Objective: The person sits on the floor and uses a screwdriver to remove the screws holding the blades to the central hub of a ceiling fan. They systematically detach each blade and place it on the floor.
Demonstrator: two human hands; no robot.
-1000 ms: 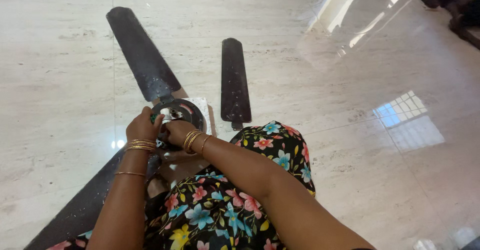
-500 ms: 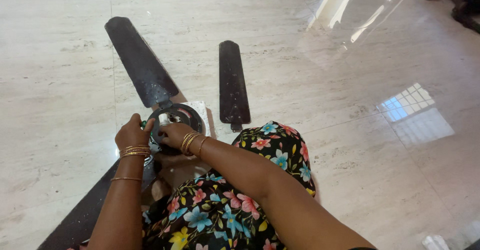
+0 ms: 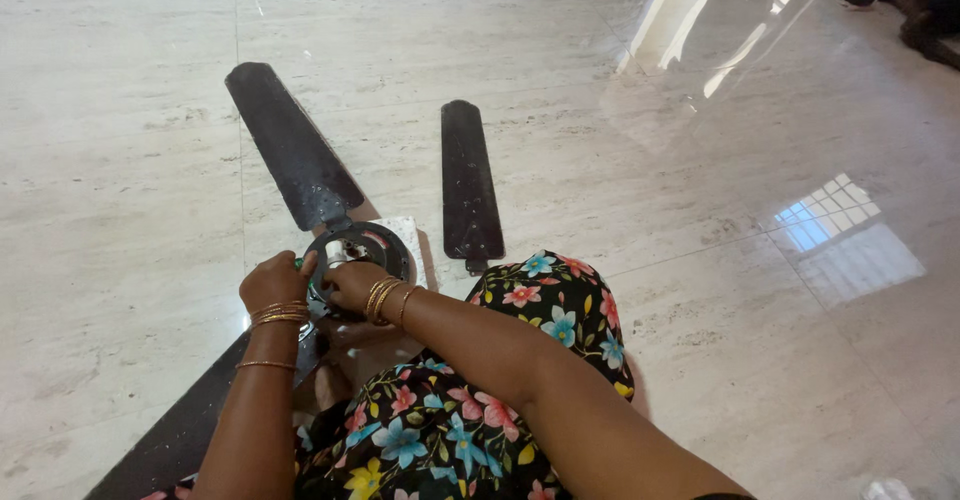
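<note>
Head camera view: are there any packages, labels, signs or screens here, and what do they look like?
None show: no package, label, sign or screen.
Only a dark ceiling fan hub under both hands, with dark blades on the pale polished floor.

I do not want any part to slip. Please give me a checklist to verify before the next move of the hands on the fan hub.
1. Left hand on the fan hub: ok, it rests at the hub's left edge.
2. Right hand on the hub: ok, at its near edge.
3. What the left grip holds: cannot tell; only a small green bit shows.
4. Attached blade on the hub: ok, it joins at the far side.
5. Loose blade apart from the hands: ok, it lies on the floor to the right.
6. Hub support: ok, it sits on a white block.
</note>
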